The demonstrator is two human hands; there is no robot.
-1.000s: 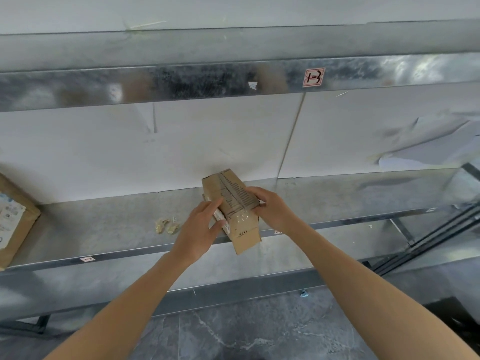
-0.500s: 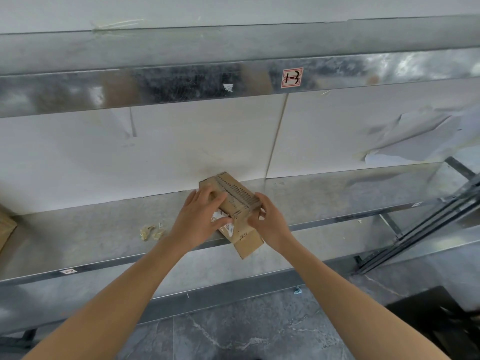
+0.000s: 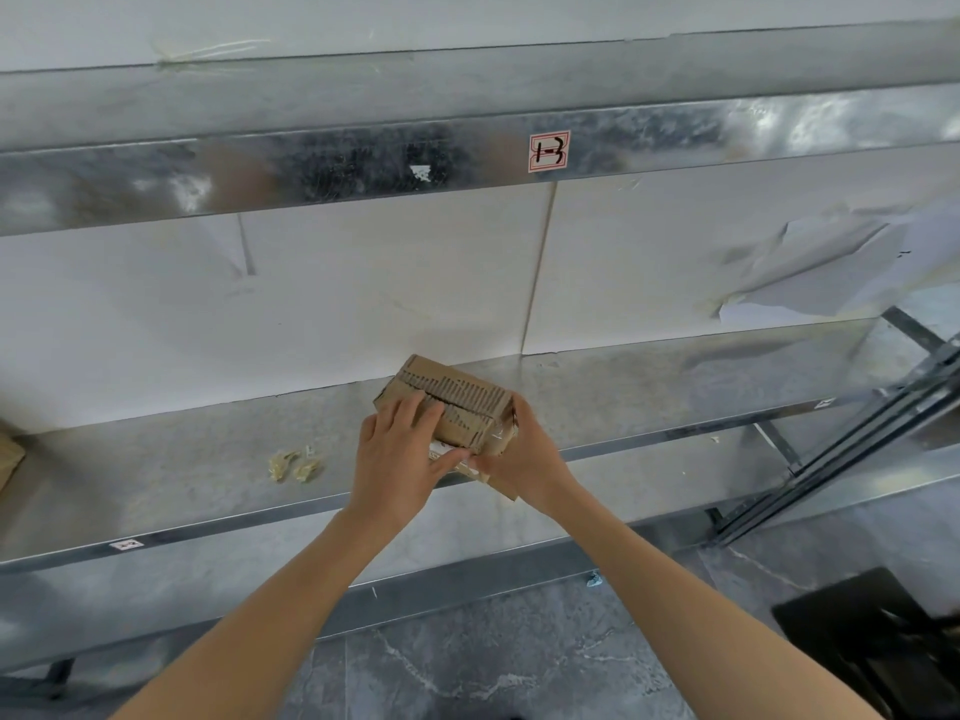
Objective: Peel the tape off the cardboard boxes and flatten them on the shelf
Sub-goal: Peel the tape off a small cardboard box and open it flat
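Observation:
A small brown cardboard box (image 3: 457, 397), its top scarred where tape was torn off, is held over the front part of the metal shelf (image 3: 182, 459). My left hand (image 3: 400, 459) lies across the box's left and near side, fingers on top, thumb underneath. My right hand (image 3: 524, 454) grips its right end, where some clear tape shines. Both thumbs meet at a white label strip under the box. The box's underside is hidden.
Crumpled tape scraps (image 3: 293, 465) lie on the shelf left of my hands. Another cardboard box's corner (image 3: 8, 454) shows at the far left edge. An upper shelf beam (image 3: 363, 163) runs overhead. A dark object (image 3: 883, 646) lies on the stone floor at lower right.
The box has tipped from standing nearly upright to lying almost flat between my hands. My left hand has slid over its top. The view has shifted right, pushing the left box almost out of frame.

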